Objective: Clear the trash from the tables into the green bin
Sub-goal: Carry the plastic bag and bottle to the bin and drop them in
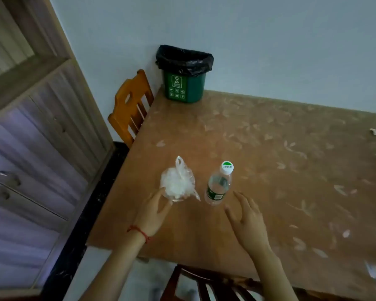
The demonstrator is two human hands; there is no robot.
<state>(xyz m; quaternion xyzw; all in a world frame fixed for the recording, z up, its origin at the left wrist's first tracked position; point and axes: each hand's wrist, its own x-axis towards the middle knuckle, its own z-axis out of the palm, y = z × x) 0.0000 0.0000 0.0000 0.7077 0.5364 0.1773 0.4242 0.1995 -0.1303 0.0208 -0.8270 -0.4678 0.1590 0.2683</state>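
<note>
Left hand (154,210) on the worktop (269,170), fingers (159,193) apart, touching a crumpled plastic bag (177,183): light, soft, best pinched at its knot. Just beside, upright water bottle (218,185): light, smooth, graspable mid-body. Right hand (248,218) near, fingers spread, empty. Green bin (186,85) well apart at the far corner.

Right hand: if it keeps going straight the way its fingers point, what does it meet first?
Most likely the water bottle. The right hand is open, fingers aimed up and slightly left, toward the bottle's lower body. It is not touching yet; depth is hard to judge from this view.
</note>
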